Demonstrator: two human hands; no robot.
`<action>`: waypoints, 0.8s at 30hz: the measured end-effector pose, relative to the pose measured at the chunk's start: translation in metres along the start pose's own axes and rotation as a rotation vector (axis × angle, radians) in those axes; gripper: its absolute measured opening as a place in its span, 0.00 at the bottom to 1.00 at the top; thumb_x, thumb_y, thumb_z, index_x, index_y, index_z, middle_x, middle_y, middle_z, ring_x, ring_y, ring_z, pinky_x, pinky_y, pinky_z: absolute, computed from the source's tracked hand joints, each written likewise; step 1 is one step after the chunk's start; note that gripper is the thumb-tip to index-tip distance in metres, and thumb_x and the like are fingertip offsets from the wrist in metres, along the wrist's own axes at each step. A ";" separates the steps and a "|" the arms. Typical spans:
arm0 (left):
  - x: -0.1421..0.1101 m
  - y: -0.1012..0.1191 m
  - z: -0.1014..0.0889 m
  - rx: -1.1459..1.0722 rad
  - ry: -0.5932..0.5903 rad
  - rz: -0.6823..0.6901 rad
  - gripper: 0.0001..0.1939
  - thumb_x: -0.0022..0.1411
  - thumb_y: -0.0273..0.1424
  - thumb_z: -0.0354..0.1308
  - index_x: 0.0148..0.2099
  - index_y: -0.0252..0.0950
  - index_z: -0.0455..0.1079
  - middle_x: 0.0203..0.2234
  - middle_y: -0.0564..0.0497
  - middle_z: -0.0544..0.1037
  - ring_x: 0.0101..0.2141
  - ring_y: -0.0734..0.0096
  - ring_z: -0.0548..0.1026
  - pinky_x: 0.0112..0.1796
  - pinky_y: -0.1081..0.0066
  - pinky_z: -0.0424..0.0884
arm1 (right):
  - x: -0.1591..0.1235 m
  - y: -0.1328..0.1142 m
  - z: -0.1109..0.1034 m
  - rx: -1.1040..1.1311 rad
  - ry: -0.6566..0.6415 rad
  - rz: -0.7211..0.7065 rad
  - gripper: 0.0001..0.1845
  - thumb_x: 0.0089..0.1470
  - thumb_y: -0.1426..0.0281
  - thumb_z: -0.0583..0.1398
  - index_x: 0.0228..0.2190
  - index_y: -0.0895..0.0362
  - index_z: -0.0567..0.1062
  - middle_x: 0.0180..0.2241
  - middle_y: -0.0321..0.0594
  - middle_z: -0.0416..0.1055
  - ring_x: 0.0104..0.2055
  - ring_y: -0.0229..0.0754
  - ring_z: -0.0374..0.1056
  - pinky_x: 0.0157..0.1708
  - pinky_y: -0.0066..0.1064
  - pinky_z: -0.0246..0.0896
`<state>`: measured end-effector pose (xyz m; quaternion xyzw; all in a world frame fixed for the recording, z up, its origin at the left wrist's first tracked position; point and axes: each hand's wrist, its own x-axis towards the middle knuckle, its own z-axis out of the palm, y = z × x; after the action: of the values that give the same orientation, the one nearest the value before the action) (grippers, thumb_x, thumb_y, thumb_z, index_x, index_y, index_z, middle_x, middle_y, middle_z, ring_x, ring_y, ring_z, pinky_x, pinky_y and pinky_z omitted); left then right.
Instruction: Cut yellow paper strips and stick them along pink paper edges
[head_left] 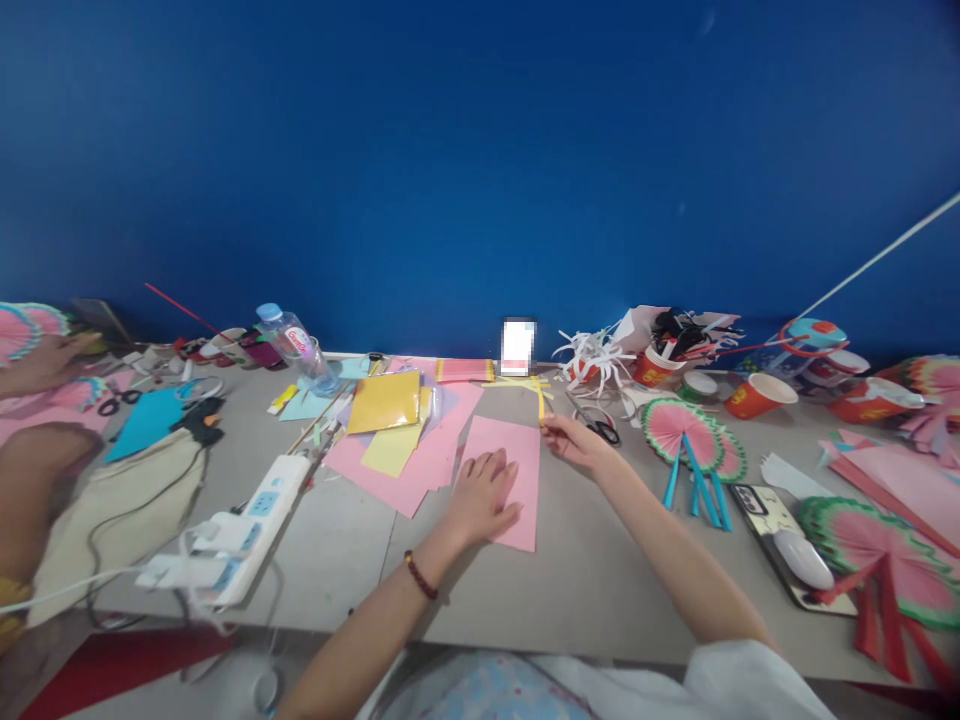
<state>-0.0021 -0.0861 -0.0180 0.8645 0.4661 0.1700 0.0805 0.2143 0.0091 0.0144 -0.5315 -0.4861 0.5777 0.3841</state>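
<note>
My left hand [481, 492] lies spread on the flat, unfolded pink paper [527, 470] on the worktop [600, 590]. My right hand [553, 428] pinches a yellow strip [541, 400] by its corner; I can't tell if it's stuck.

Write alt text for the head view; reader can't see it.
A person's left hand rests on a rectangular pink paper sheet while the right hand pinches a thin yellow paper strip near the sheet's far right corner. Around them on a grey table are a white power strip and round pink pleated-paper fans edged in green, before a blue wall.
</note>
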 end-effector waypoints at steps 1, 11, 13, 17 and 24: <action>0.001 -0.001 0.001 0.001 0.002 0.004 0.30 0.59 0.41 0.56 0.62 0.41 0.58 0.61 0.41 0.59 0.57 0.49 0.58 0.53 0.50 0.56 | -0.011 0.002 0.001 0.096 -0.020 -0.002 0.08 0.45 0.65 0.63 0.25 0.56 0.72 0.23 0.37 0.69 0.24 0.35 0.66 0.21 0.25 0.62; 0.023 -0.013 0.001 -0.017 0.017 0.104 0.24 0.62 0.40 0.55 0.58 0.38 0.61 0.54 0.40 0.64 0.57 0.53 0.61 0.55 0.55 0.59 | -0.073 0.025 0.004 0.600 -0.024 0.148 0.14 0.36 0.70 0.71 0.25 0.55 0.71 0.27 0.32 0.73 0.27 0.33 0.68 0.24 0.23 0.61; 0.032 -0.015 0.002 0.005 0.027 0.109 0.23 0.62 0.39 0.55 0.57 0.37 0.62 0.54 0.40 0.64 0.57 0.53 0.61 0.55 0.55 0.59 | -0.076 0.027 0.005 0.555 -0.029 0.103 0.15 0.35 0.68 0.72 0.24 0.55 0.72 0.29 0.34 0.74 0.26 0.32 0.67 0.24 0.23 0.60; 0.047 -0.015 0.003 -0.026 0.042 0.117 0.16 0.62 0.35 0.55 0.52 0.35 0.67 0.49 0.41 0.70 0.51 0.56 0.66 0.51 0.58 0.63 | -0.082 0.033 0.011 0.477 -0.027 0.064 0.16 0.34 0.66 0.72 0.23 0.57 0.73 0.24 0.33 0.72 0.21 0.30 0.62 0.21 0.23 0.56; 0.045 0.008 -0.021 -0.502 0.054 0.159 0.13 0.62 0.42 0.56 0.39 0.39 0.73 0.36 0.49 0.76 0.40 0.64 0.71 0.45 0.65 0.65 | -0.088 0.042 0.026 0.351 -0.004 0.065 0.19 0.36 0.60 0.71 0.22 0.57 0.71 0.17 0.30 0.66 0.16 0.29 0.56 0.15 0.23 0.40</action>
<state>0.0192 -0.0539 0.0140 0.8465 0.3421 0.3089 0.2663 0.2040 -0.0888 -0.0061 -0.4705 -0.3613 0.6668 0.4511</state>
